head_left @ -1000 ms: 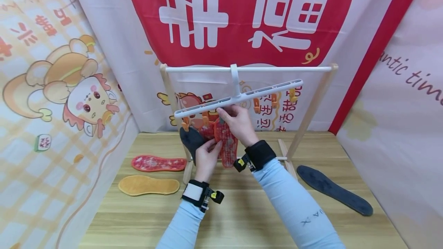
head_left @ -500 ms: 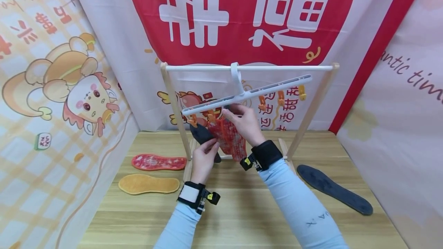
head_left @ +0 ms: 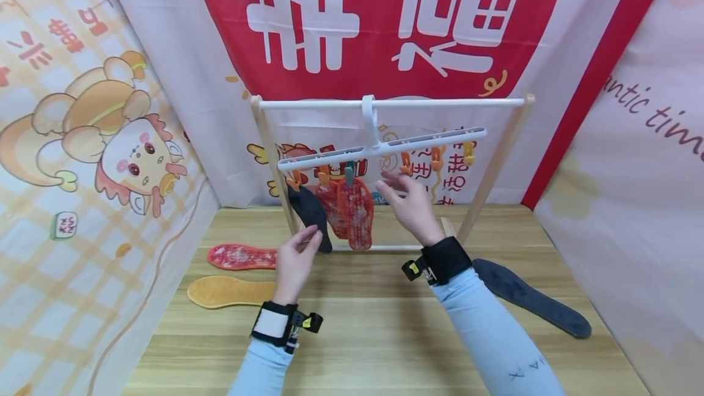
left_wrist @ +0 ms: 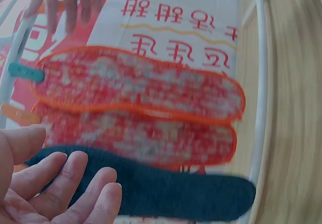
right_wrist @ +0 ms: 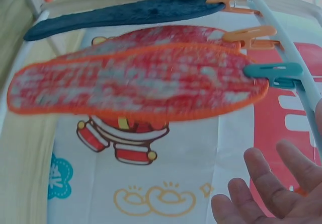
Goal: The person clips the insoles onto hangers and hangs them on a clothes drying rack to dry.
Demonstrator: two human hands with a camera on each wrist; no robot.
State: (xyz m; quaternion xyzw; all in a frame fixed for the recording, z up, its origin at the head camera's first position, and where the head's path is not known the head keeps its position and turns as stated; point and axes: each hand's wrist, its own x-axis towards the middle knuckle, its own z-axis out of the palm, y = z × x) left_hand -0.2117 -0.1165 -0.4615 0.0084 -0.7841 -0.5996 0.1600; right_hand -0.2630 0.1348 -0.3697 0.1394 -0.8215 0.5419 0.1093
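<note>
From a white clip hanger (head_left: 379, 148) hang a dark blue insole (head_left: 309, 208) and two red mottled insoles with orange edges. A teal clip (right_wrist: 274, 74) grips the front red insole (right_wrist: 141, 85); orange clips hold the rear red insole (left_wrist: 141, 136) and the dark one. My left hand (head_left: 297, 261) is by the dark insole, its fingers loosely bent with nothing between them, overlapping it in the left wrist view. Right of the red insoles my right hand (head_left: 409, 206) is raised, fingers spread and holding nothing, just below a free orange clip (head_left: 406, 164).
The hanger hooks over the white bar (head_left: 451, 102) of a wooden-legged rack. Another orange clip (head_left: 437, 157) and a yellow clip (head_left: 469, 153) dangle at its right end. On the table lie a red insole (head_left: 242, 256), a yellow insole (head_left: 231, 292) and a dark insole (head_left: 530, 298).
My right hand has let go at the teal clip and moved right. The left hand has drawn back down and left from the insoles. The hanger has swung slightly, with its insoles hanging from it.
</note>
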